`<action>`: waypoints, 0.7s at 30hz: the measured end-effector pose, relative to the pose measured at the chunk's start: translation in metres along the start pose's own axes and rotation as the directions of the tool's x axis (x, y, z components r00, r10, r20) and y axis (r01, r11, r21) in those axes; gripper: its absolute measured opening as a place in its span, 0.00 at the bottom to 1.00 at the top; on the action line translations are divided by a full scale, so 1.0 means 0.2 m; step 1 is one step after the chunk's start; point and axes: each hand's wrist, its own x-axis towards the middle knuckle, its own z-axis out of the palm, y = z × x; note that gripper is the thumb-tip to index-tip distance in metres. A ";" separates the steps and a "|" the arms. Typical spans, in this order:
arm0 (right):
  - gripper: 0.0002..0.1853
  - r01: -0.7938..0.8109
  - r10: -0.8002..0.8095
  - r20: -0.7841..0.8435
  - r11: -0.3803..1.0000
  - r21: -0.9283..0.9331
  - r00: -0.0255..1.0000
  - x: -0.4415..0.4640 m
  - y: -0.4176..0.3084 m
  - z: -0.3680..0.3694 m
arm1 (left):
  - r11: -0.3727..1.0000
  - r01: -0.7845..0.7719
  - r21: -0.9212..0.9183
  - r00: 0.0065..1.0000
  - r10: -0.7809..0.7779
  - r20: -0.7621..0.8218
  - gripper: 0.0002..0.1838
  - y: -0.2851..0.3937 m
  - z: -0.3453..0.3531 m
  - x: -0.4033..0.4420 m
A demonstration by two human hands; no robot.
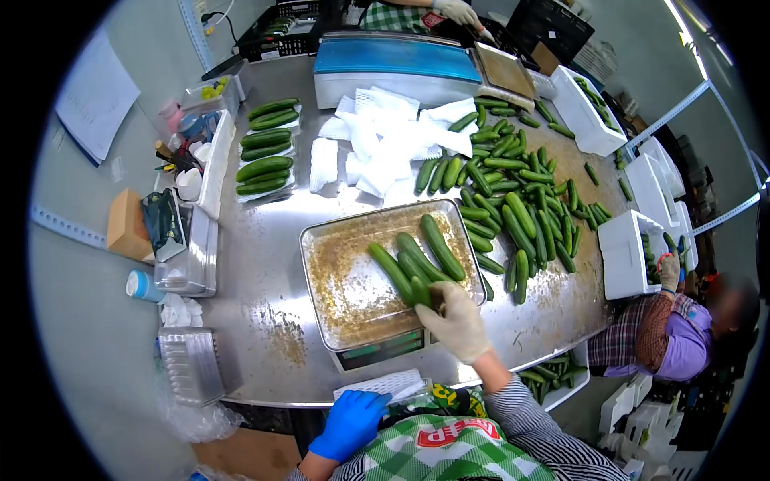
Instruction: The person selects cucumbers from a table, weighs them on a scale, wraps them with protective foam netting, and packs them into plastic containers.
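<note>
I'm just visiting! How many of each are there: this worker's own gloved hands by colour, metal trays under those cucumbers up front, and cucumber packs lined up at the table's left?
Blue-gloved hands: 1
White-gloved hands: 1
Metal trays: 1
Cucumber packs: 3
Total: 6, leaving out the heaped loose cucumbers, which overlap too much to count.

Single head-worn view, facing forward and down, wide-angle, close above metal table (261, 260)

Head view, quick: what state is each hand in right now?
Left hand: partly curled near the white netting; can't tell if holding anything.
Right hand: fingers at a cucumber over the tray; grip unclear.
</note>
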 end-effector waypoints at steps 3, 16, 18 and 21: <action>0.22 0.131 -0.211 -0.267 0.948 -0.289 0.940 0.09 0.03 0.20 | 0.999 -0.033 0.009 0.999 0.032 0.029 0.15 0.01 0.01 0.03; 0.27 0.044 -0.064 -0.058 0.955 -0.294 0.996 0.07 -0.04 0.16 | 1.000 -0.016 0.008 1.000 0.016 0.007 0.18 0.00 0.00 -0.03; 0.26 -0.016 -0.015 -0.100 0.953 -0.301 0.995 0.11 -0.07 0.16 | 1.000 -0.019 0.024 1.000 0.019 -0.023 0.15 -0.01 0.01 -0.03; 0.24 -0.035 -0.007 -0.137 0.954 -0.299 0.991 0.18 -0.07 0.16 | 1.000 -0.019 0.014 0.999 0.020 -0.031 0.14 -0.01 0.01 -0.05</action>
